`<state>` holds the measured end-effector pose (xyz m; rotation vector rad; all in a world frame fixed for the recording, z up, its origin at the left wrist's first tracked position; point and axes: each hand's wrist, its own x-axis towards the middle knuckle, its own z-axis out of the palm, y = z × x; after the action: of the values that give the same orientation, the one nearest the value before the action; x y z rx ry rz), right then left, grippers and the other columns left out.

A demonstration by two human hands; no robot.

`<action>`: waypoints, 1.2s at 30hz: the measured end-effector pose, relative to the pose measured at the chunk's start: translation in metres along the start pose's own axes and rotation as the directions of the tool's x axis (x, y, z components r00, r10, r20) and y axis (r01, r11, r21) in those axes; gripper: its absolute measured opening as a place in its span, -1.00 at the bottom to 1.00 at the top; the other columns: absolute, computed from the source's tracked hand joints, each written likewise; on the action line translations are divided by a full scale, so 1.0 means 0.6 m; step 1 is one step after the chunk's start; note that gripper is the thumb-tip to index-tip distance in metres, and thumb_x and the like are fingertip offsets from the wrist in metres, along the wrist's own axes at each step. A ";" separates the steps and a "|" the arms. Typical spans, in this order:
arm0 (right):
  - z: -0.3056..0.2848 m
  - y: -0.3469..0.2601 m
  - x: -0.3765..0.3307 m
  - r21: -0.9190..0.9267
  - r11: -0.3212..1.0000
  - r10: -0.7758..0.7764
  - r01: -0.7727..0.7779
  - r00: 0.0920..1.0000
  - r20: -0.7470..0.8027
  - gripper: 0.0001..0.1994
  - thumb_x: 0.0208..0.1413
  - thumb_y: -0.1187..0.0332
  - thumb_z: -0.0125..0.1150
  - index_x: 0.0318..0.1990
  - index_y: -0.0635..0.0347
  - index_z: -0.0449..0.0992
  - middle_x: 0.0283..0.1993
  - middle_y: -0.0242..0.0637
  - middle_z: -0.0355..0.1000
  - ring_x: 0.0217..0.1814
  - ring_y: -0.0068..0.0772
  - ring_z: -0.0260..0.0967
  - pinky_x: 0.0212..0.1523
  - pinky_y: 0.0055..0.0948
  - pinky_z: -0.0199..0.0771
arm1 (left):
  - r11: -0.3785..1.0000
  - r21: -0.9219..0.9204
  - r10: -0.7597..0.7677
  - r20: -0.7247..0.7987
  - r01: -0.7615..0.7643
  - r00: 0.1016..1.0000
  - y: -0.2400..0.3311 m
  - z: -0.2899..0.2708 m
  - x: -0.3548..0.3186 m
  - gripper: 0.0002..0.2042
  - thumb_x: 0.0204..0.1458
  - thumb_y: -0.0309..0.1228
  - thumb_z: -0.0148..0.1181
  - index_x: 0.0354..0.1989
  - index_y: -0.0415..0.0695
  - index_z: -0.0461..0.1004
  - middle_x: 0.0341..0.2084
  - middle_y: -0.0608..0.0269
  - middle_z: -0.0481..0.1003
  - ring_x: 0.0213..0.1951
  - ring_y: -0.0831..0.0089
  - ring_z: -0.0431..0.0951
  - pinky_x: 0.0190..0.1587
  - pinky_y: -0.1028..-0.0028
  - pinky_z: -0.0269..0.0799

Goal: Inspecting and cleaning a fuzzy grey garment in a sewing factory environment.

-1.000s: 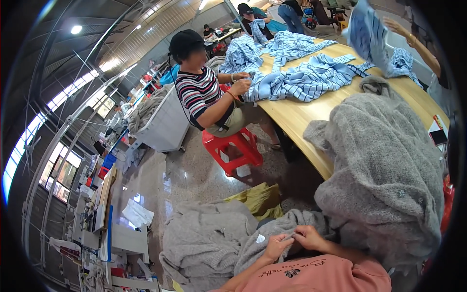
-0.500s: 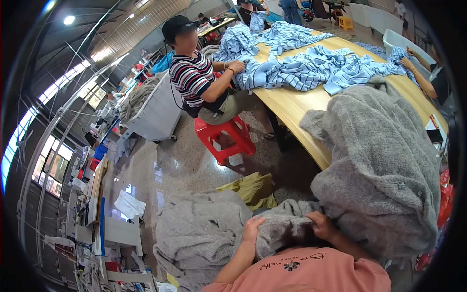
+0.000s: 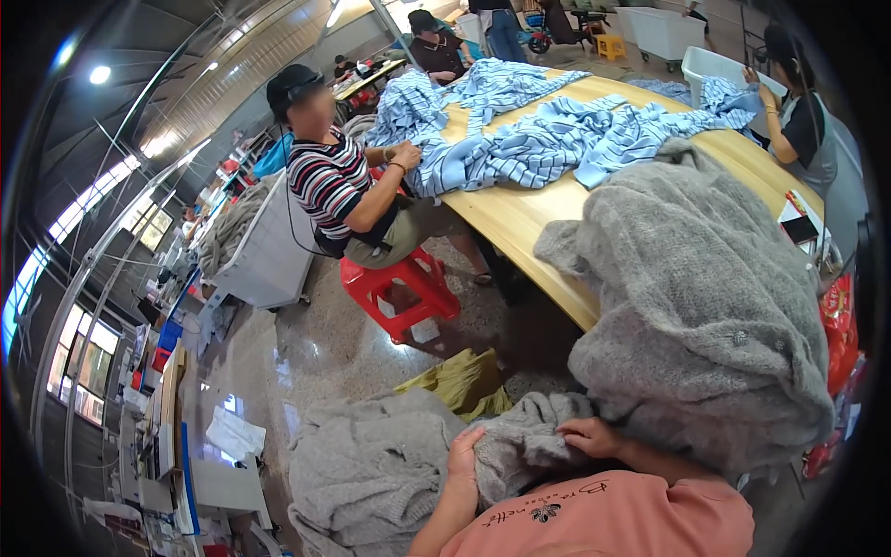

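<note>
Grey knit garment (image 3: 522,438): bunched at the lap, 5 o'clock in view, between both hands.
Left hand (image 3: 465,456): at the garment's 9 o'clock edge, fingers together, clamped on the knit, partly hidden.
Right hand (image 3: 591,436): at its 3 o'clock edge, fingers bent, clamped on the knit.
Lower heap (image 3: 367,464): grey knitwear, 9 o'clock from the garment.
Upper heap (image 3: 705,297): grey knitwear on the table (image 3: 529,243), 2 o'clock.

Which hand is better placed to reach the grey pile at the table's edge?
Probably the right hand: it is nearer the grey pile. The left hand is farther left, across the cloth.
</note>
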<state>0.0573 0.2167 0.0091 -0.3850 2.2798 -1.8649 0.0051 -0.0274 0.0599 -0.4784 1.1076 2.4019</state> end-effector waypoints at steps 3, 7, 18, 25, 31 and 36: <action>0.002 -0.033 -0.006 -0.201 0.977 -0.082 0.074 0.996 -0.033 -0.72 -0.11 0.32 0.13 -0.23 0.28 0.37 -0.35 -0.09 0.37 -0.28 -0.20 0.36 -0.27 -0.41 0.33 | 0.998 0.007 -0.065 0.002 0.065 0.998 -0.009 0.002 0.005 -0.85 -0.10 -0.51 -0.02 -0.37 -0.31 0.41 -0.44 0.09 0.47 -0.42 0.32 0.50 -0.30 0.42 0.41; 0.024 0.008 -0.005 -0.348 0.937 -0.032 -0.039 0.980 -0.196 -0.73 -0.15 0.48 0.02 -0.20 0.26 0.36 -0.31 -0.04 0.35 -0.25 -0.12 0.34 -0.28 -0.39 0.33 | 0.997 0.030 -0.068 -0.003 0.068 0.998 -0.027 -0.006 0.022 -0.82 -0.12 -0.49 -0.01 -0.38 -0.33 0.41 -0.41 0.04 0.47 -0.40 0.23 0.50 -0.28 0.32 0.43; -0.032 -0.083 0.008 -0.238 0.971 -0.046 -0.010 0.972 -0.229 -0.80 -0.24 0.63 -0.08 -0.38 0.24 0.36 -0.52 -0.11 0.32 -0.45 -0.10 0.33 -0.44 -0.34 0.32 | 0.980 0.195 -0.022 -0.082 0.038 0.996 -0.044 0.011 0.028 -0.83 -0.17 -0.54 0.04 -0.36 -0.32 0.41 -0.48 0.20 0.47 -0.45 0.43 0.47 -0.32 0.51 0.37; -0.010 -0.139 0.043 -0.232 0.753 -0.575 0.616 0.787 0.225 -0.80 -0.33 0.56 0.08 -0.43 0.19 0.34 -0.59 -0.24 0.29 -0.55 -0.25 0.31 -0.58 -0.38 0.29 | 0.934 0.339 -0.174 0.156 0.113 0.972 -0.072 0.088 -0.003 -0.93 -0.14 -0.56 0.06 -0.46 -0.25 0.44 -0.57 0.35 0.43 -0.53 0.67 0.38 -0.47 0.68 0.27; -0.011 -0.132 0.036 -0.495 0.640 -0.600 0.587 0.785 0.154 -0.88 -0.37 0.48 0.09 -0.56 0.14 0.31 -0.68 -0.33 0.21 -0.64 -0.32 0.25 -0.70 -0.41 0.23 | 0.949 0.274 -0.215 0.195 0.157 0.957 -0.085 0.077 -0.020 -0.92 -0.06 -0.54 0.02 -0.50 -0.26 0.43 -0.58 0.36 0.43 -0.52 0.68 0.37 -0.46 0.69 0.28; -0.009 -0.126 0.021 -0.343 0.777 -0.504 0.528 0.848 0.164 -0.80 -0.29 0.54 0.05 -0.38 0.16 0.34 -0.67 -0.25 0.27 -0.68 -0.21 0.27 -0.71 -0.32 0.24 | 0.948 0.289 -0.188 0.180 0.131 0.965 -0.083 0.067 -0.015 -0.93 -0.07 -0.54 0.02 -0.49 -0.23 0.43 -0.56 0.34 0.44 -0.50 0.66 0.39 -0.42 0.66 0.30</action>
<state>0.0507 0.2039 0.0845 -1.2248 2.6778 -1.5436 0.0341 0.0303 0.0578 -0.2112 1.2328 2.0614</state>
